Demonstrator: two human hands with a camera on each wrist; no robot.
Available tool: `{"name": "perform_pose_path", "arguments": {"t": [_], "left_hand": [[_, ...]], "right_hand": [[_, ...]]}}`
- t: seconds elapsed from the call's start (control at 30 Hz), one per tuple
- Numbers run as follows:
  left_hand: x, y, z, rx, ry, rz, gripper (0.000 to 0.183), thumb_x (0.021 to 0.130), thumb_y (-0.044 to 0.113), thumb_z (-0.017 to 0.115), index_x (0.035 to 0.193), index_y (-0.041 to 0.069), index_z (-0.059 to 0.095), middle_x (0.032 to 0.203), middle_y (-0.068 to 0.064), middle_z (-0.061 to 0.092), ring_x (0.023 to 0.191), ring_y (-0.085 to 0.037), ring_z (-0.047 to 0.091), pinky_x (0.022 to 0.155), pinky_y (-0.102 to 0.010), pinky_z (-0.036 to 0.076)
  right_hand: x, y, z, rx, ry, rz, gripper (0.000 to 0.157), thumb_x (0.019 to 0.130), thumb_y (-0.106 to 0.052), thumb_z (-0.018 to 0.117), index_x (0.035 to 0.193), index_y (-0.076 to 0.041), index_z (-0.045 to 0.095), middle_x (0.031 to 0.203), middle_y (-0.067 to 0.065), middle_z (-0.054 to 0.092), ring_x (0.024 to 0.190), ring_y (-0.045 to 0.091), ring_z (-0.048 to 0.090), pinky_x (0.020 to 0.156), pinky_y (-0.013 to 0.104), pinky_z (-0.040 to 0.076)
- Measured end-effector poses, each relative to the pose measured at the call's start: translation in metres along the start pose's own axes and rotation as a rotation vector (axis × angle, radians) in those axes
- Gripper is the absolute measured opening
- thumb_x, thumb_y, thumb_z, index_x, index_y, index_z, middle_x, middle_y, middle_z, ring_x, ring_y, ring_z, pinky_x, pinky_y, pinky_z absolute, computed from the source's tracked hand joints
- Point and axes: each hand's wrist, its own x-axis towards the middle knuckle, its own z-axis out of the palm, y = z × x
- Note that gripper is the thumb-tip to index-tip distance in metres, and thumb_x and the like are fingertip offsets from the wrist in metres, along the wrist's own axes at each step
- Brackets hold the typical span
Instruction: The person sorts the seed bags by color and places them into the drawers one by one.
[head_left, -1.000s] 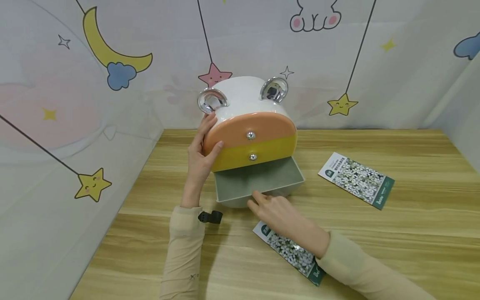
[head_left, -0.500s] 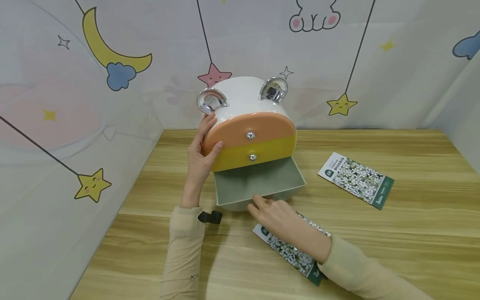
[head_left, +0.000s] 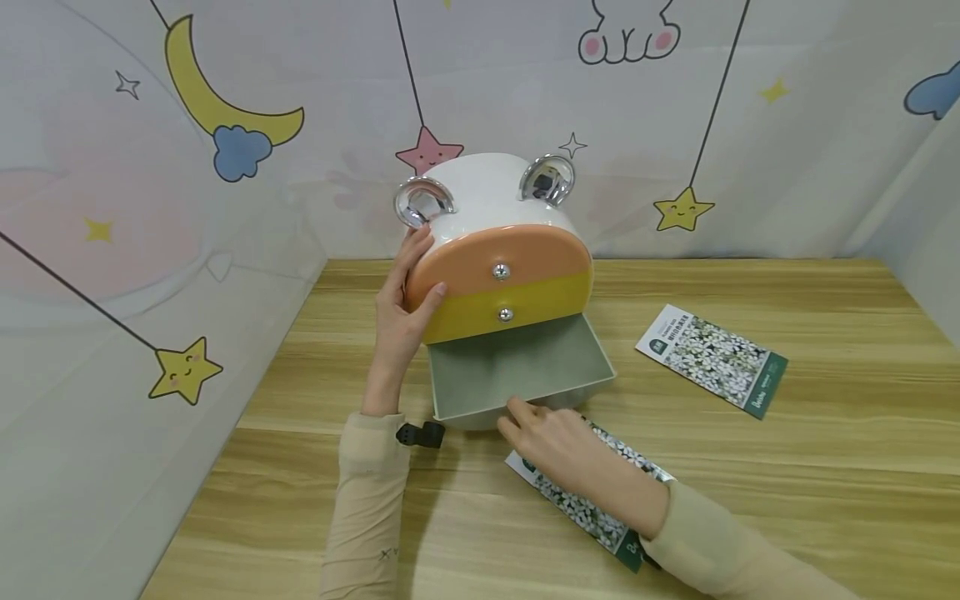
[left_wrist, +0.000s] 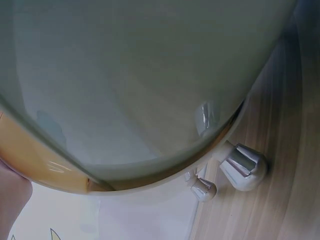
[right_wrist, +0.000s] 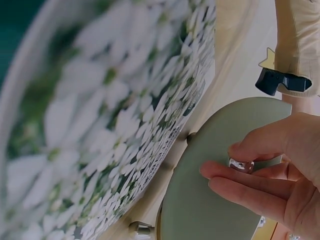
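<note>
A small chest of drawers (head_left: pixel 495 192) with a white body and two silver ear-shaped pieces stands on the wooden table. Its orange drawer (head_left: pixel 510 246) and yellow drawer (head_left: pixel 540 300) are closed; the green bottom drawer (head_left: pixel 517 358) is pulled out, with nothing visible inside. My left hand (head_left: pixel 401 312) grips the chest's left side, thumb on the front face and fingers along the side. In the right wrist view, my right hand (right_wrist: pixel 275 172) pinches the silver knob (right_wrist: pixel 241 165) on the green drawer's front. The head view hides that knob behind the fingers.
A seed packet (head_left: pixel 712 358) with white flowers lies to the right of the chest. More flower packet (head_left: pixel 585 508) surface shows on the table below my right forearm, partly covered by it. A cartoon-printed cloth (head_left: pixel 622 117) hangs behind the table.
The green drawer has slid slightly farther out toward me, my right hand moving with it. My left hand and the chest body stay in place.
</note>
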Motion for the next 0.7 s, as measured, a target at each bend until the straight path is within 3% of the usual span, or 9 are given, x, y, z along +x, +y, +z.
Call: {"name": "perform_pose_path", "arguments": {"t": [0.27,0.5,0.7], "left_hand": [[0.0,-0.001,0.002,0.019,0.002,0.006,0.05,0.086,-0.013,0.058,0.134,-0.008,0.046,0.149,-0.013,0.043,0.15,-0.019,0.021,0.122,-0.037,0.022],[0.001,-0.024,0.001,0.041,-0.001,0.02,0.054,0.085,-0.011,0.06,0.137,0.0,0.048,0.152,-0.009,0.041,0.151,-0.02,0.018,0.122,-0.037,0.022],[0.0,-0.028,-0.003,0.126,0.037,0.098,0.051,0.085,-0.003,0.065,0.134,0.005,0.053,0.148,-0.007,0.046,0.146,-0.017,0.029,0.12,-0.037,0.026]], "right_hand": [[-0.006,-0.002,0.0,-0.021,0.049,-0.007,0.012,0.088,-0.01,0.066,0.083,-0.011,0.055,0.082,0.001,0.051,0.047,0.004,0.035,0.034,0.018,0.029],[-0.011,-0.003,-0.001,0.005,0.046,0.028,0.014,0.087,-0.007,0.067,0.082,-0.01,0.055,0.083,0.003,0.052,0.048,0.005,0.032,0.036,0.016,0.027],[-0.016,-0.005,-0.005,0.071,0.034,0.06,0.008,0.087,-0.007,0.067,0.088,-0.011,0.059,0.094,0.004,0.057,0.06,0.009,0.052,0.043,0.019,0.041]]}}
